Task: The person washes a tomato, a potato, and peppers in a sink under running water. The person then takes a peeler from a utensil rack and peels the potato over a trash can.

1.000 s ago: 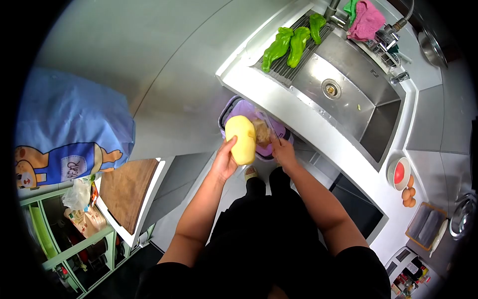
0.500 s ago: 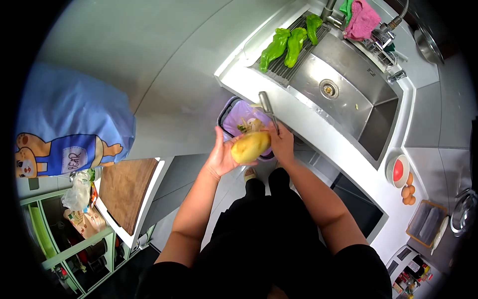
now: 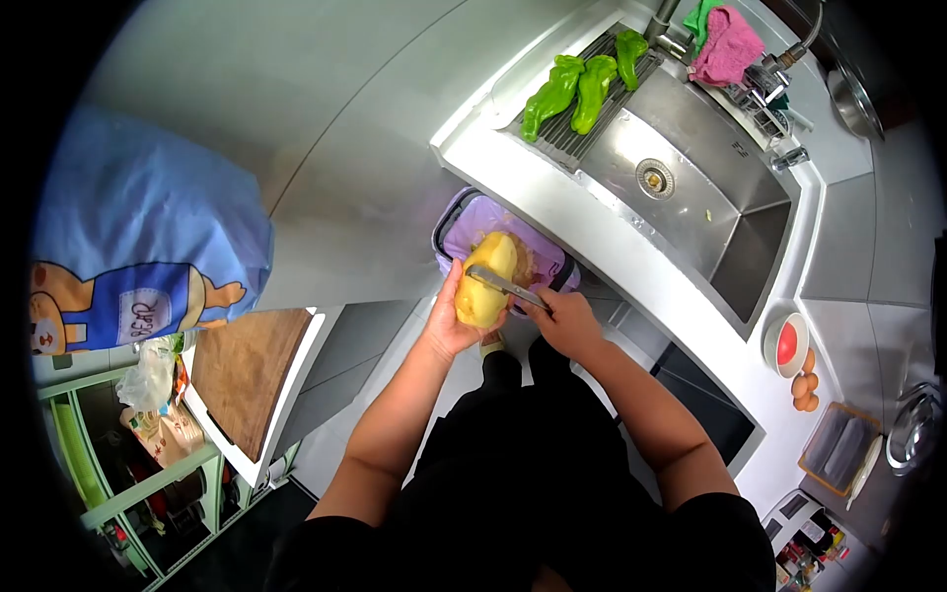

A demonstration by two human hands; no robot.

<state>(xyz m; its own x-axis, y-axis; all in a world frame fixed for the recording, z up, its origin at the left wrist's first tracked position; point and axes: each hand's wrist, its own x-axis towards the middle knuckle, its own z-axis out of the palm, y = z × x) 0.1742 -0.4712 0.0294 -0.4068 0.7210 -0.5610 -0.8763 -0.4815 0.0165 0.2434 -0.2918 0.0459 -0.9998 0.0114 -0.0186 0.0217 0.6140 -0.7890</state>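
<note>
My left hand (image 3: 449,321) is closed around a large yellow potato (image 3: 481,296), mostly peeled, with a darker patch near its lower end. In my right hand (image 3: 570,324) is a metal peeler (image 3: 505,284), its head lying against the upper part of the potato. Both hands are over a bin (image 3: 456,219) lined with a purple bag, where some peelings show behind the potato. My right fingers wrap the peeler's handle and partly cover it.
Right of the bin runs a white counter (image 3: 631,259) with a steel sink (image 3: 681,148). Several green peppers (image 3: 592,94) lie on a drying rack. A bowl (image 3: 786,345) and several eggs (image 3: 805,383) stand further right. At left are a wooden board (image 3: 249,380) and a blue bear-print cover (image 3: 148,227).
The peeler has swung down from above my right hand onto the potato. My left hand has turned the potato from sideways to more upright.
</note>
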